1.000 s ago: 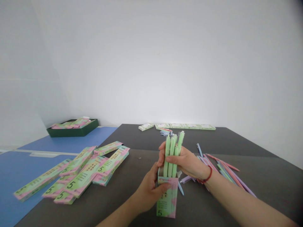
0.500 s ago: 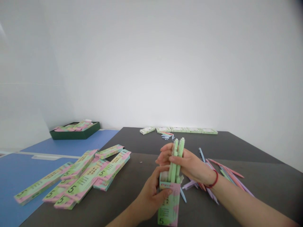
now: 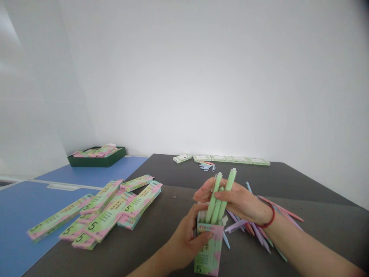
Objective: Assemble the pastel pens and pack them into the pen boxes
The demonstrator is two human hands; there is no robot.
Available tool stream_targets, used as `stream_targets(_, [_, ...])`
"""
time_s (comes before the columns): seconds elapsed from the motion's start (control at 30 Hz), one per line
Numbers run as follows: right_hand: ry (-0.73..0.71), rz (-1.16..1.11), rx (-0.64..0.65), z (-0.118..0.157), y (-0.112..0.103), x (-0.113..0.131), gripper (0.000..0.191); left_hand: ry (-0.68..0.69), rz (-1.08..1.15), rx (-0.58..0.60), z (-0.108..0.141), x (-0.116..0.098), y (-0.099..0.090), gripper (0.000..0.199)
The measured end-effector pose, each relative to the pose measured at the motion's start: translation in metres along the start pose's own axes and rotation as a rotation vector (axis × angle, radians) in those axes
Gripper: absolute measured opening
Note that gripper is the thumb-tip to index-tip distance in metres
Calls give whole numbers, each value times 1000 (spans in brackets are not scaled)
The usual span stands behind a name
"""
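Note:
My left hand [image 3: 191, 236] is wrapped round an upright green and pink box [image 3: 209, 252] marked 5, its top open. Several light green pens [image 3: 221, 198] stick up out of the box, their lower ends inside it and their tops spread apart. My right hand [image 3: 238, 198], with a red cord [image 3: 270, 216] on the wrist, grips these pens between thumb and fingers just above the opening. A small clear flap shows at the box's right edge.
Several green-pink boxes [image 3: 106, 217] lie piled at the left. A green tray [image 3: 96, 161] holds more at the far left. Loose purple, red and blue pens [image 3: 261, 234] lie right of the box. White-green boxes [image 3: 220, 158] line the back edge, near small blue pens [image 3: 206, 166].
The green pens' tops have fanned apart, and one now leans to the right. The whole view has shifted slightly; both hands keep their grips.

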State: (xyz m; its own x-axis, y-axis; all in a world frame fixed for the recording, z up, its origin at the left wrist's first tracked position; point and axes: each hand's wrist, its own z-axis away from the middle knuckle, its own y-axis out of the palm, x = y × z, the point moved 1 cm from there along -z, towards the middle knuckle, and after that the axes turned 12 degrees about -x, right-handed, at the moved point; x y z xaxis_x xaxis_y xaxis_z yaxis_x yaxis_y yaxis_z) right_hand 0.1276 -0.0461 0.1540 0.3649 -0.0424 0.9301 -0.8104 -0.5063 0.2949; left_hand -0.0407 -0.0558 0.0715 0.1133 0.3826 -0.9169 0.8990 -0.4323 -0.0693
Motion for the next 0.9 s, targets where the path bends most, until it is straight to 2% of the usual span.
stream_targets(0.13, [44,225,159,3,5,6,28,36,-62,19,1,-5,-1,43])
stream_targets(0.2, [38,308,188,4,6,8,32,47,-91,21,1,-5,-3,42])
stream_targets(0.4, [-20,379,111,8,3,7,31,57,-159,18,3,-1,-5,35])
stream_targets(0.57, [-71,301,9,20,3,11,29,102,-273,45,7,-7,-4,44])
stream_targets(0.8, [-52,485,182,30,15,23,35,195,-371,46,12,-11,-2,41])
stream_targets(0.9, [-62,456,175,31,15,21,38,166,-394,60,13,-9,-4,44])
